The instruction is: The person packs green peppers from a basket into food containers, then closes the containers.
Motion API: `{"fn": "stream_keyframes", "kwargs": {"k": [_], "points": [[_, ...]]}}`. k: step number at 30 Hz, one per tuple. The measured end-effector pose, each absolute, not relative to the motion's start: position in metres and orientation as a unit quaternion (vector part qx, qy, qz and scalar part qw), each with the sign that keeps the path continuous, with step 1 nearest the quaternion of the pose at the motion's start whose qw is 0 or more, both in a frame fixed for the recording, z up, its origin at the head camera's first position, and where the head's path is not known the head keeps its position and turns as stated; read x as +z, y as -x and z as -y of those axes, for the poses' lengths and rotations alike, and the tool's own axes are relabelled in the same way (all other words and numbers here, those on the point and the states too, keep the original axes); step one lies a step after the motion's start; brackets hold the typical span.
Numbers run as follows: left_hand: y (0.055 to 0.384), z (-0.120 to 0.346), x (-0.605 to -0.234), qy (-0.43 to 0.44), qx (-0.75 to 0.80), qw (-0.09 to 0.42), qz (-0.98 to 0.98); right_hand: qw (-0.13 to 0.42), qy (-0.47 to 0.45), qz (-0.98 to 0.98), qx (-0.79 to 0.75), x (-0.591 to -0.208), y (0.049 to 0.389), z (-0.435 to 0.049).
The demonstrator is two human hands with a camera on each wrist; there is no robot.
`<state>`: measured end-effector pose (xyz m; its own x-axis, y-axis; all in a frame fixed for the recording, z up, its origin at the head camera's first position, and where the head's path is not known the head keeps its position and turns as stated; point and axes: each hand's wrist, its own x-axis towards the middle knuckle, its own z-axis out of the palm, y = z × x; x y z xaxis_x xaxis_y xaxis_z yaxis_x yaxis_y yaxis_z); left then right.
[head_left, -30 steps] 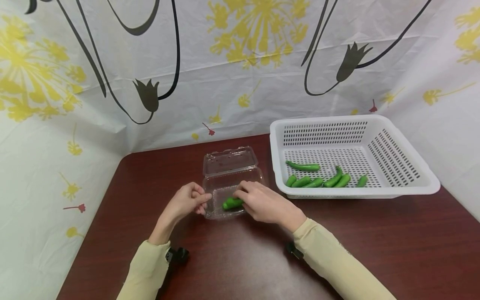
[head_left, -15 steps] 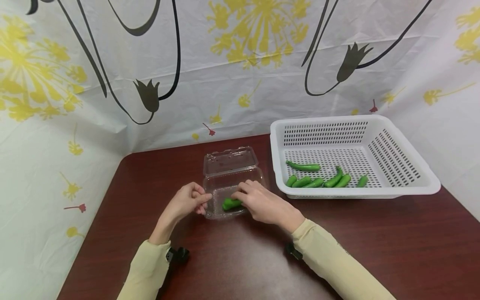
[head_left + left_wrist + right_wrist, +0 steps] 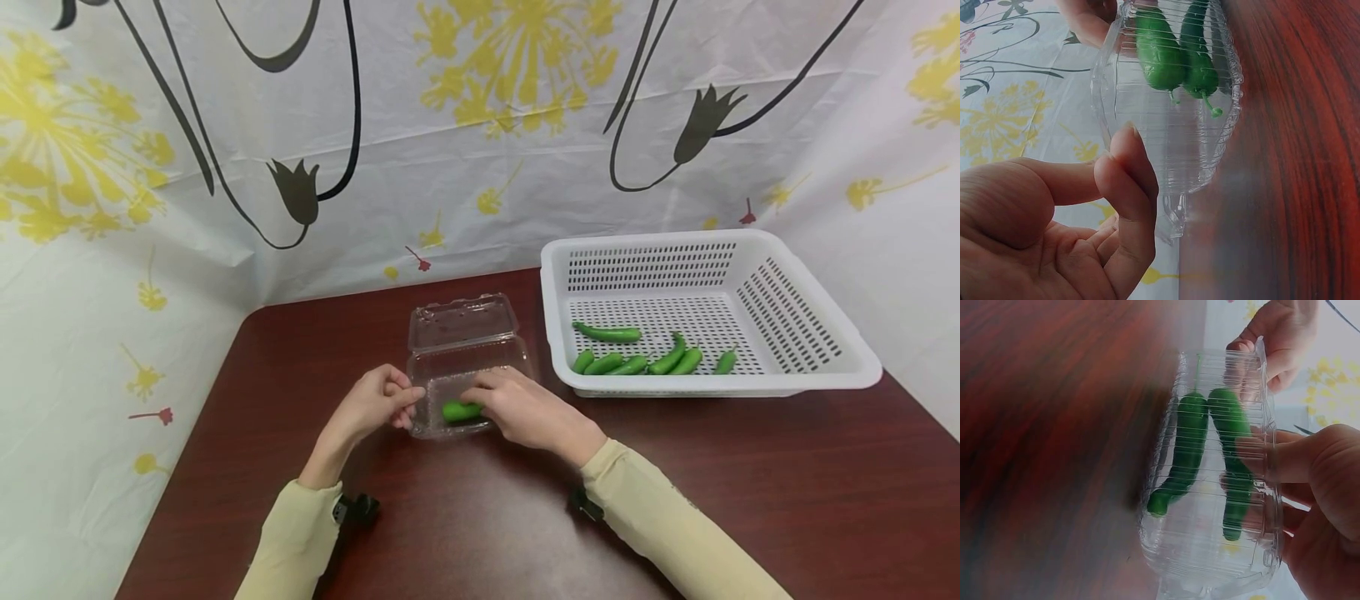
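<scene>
- Currently, from the head view, we look down on two bare hands working close together above a dark red table (image 3: 262,375). The left hand (image 3: 375,402) has its thumb and fingertips drawn together at the left rim of a clear container (image 3: 444,373).
- From the other side, the right hand (image 3: 532,417) reaches in, curled over a green pepper (image 3: 460,412) that lies inside the container, between the two hands. Beyond both hands is the open lid (image 3: 463,323); past the right hand, to its right, a white basket (image 3: 712,382) holds more peppers (image 3: 665,364).
- In the left wrist view, we see thumb and finger meeting by the clear wall, which we read as a pinch that steadies the rim. Ahead of this hand, a second pepper (image 3: 1202,78) rests just beside the first, both stems towards the left hand.
- In the right wrist view, the fingers show through the plastic, bent round the green pepper; the second pepper lies free of them.
- We judge the step in hand to be settling this pepper alongside the other. The next move calls for loosening the right fingers gently while the left hand keeps the light container steady.
</scene>
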<state>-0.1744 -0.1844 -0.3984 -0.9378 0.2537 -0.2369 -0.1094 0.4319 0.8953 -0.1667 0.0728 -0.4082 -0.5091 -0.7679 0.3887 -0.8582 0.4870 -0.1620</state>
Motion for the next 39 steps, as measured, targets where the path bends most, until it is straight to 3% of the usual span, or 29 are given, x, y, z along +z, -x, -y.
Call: {"fn": "stream_keyframes", "kwargs": {"k": [17,30,39], "points": [[0.175,0.183,-0.396,-0.031,0.533,0.17,-0.828,0.066,-0.462,0.873,0.14,-0.408,0.165,-0.073],[0.175,0.184,-0.399,-0.035,0.533,0.171,-0.828,0.123,-0.461,0.863,0.166,-0.401,0.168,-0.081],[0.174,0.184,-0.397,-0.039,0.532,0.173,-0.828,0.113,-0.425,0.88,0.178,-0.383,0.168,-0.094]]}}
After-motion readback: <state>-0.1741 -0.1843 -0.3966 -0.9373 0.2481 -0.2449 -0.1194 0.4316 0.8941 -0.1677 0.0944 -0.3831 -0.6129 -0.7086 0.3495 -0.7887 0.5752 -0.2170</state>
